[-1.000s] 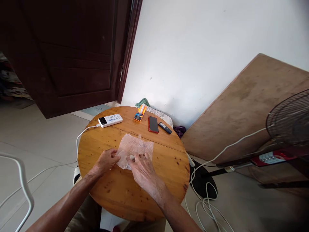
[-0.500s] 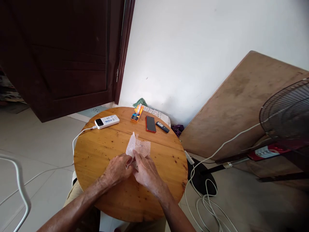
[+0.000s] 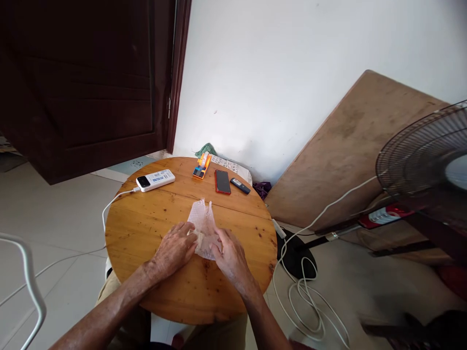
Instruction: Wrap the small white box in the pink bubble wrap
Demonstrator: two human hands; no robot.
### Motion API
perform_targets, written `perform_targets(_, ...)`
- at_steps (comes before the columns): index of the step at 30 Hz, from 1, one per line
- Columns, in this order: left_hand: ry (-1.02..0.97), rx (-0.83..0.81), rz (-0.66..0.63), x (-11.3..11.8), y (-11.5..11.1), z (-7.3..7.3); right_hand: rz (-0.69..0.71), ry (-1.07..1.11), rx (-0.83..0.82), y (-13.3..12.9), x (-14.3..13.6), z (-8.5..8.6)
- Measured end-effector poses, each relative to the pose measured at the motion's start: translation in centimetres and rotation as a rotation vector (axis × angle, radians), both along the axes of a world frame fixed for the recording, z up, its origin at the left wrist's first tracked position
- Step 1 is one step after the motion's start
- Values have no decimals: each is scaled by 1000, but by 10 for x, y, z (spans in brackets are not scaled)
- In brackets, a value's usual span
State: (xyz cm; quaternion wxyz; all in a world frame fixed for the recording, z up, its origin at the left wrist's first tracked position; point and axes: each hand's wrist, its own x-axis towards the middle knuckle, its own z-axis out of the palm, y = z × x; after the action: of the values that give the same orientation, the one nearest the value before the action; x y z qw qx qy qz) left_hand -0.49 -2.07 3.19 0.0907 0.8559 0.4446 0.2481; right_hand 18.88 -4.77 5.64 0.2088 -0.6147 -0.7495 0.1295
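Observation:
A translucent, pinkish piece of bubble wrap point(image 3: 203, 226) lies on the round wooden table in front of me, partly folded, with uneven top corners sticking up. My left hand point(image 3: 177, 247) is closed on its lower left edge, fingers curled at the film. On the opposite side, my right hand point(image 3: 232, 256) grips the lower right edge, thumb and forefinger at the plastic. Whether anything lies inside the folds I cannot tell.
Along the far side of the wooden table point(image 3: 146, 221) lie a white power bank point(image 3: 156, 180) with a cable, an orange tape dispenser point(image 3: 202, 166), a red-edged phone point(image 3: 222, 182) and a small dark device point(image 3: 240, 185). A fan point(image 3: 419, 160) and loose white cables point(image 3: 302, 291) are at right.
My hands have moved apart from close together over the wrap to its two sides. More of the bubble wrap now shows between them. The view has shifted slightly.

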Motion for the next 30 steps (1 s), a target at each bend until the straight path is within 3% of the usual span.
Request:
perform_targets(4, -49, 35, -88, -3, 3, -7, -152, 48, 40, -7, 9, -16)
perform_targets(11, -40, 39, -127, -1, 3, -4, -294, 153, -106, -10, 0, -28)
perform_targets(17, 79, -13, -98, 1, 2, 7, -317, 487, -30, -5, -10, -35)
perform_targets(22, 107, -49, -102, 2, 2, 10, -306, 732, -35, 2, -24, -31)
perform_targets(30, -6, -100, -113, 3, 6, 0, -292, 782, -48, 13, -48, -30)
